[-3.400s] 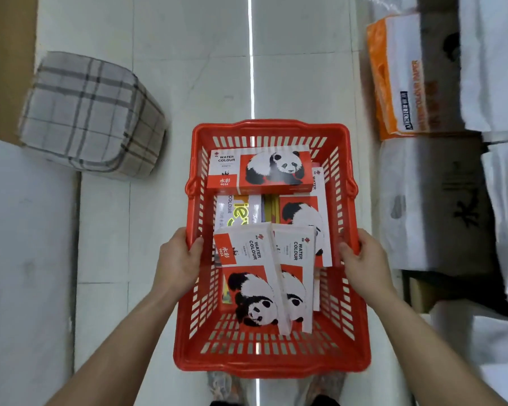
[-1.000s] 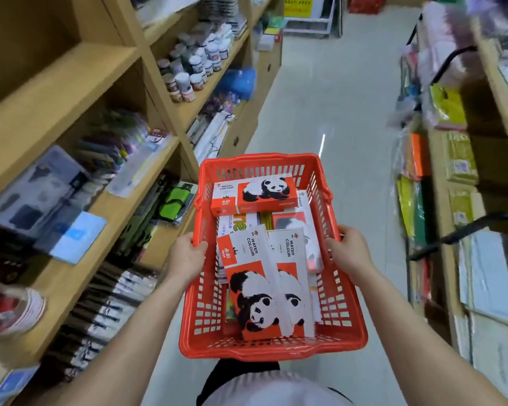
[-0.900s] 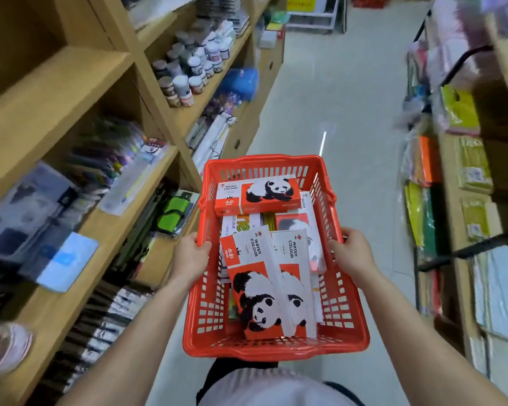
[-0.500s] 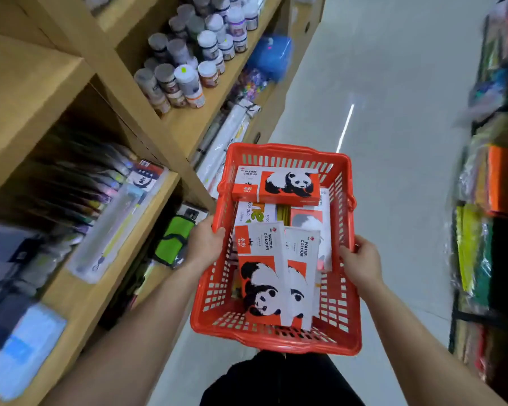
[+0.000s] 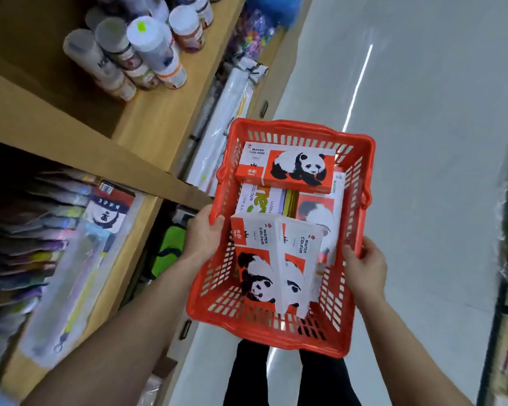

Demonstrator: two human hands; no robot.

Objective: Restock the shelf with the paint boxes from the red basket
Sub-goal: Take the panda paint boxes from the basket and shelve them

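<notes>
Paint boxes are lying inside the red basket (image 5: 361, 177), none yet on the shelf. One panda-print box (image 5: 288, 167) is lying flat across the far end; two more panda boxes (image 5: 255, 259) are leaning together at the near end, overlapping. A green-lettered box (image 5: 258, 200) is showing partly beneath them, mid-basket.

The basket is being held in the air over the aisle floor (image 5: 423, 112), tilted, with its left side close to the wooden shelf (image 5: 147, 133).

Left hand (image 5: 203, 238) is gripping the basket's left rim, thumb hooking over the top edge and lying inside, fingers hidden on the outer wall. Forearm is extending from the lower left, bare.

Right hand (image 5: 364, 268) is clamping the right rim, thumb over the edge, fingers wrapping the outside. Forearm is coming in from the lower right.

On the upper shelf level, lidded jars (image 5: 147, 48) are standing in a cluster. Lower level: packaged items, blurred.
</notes>
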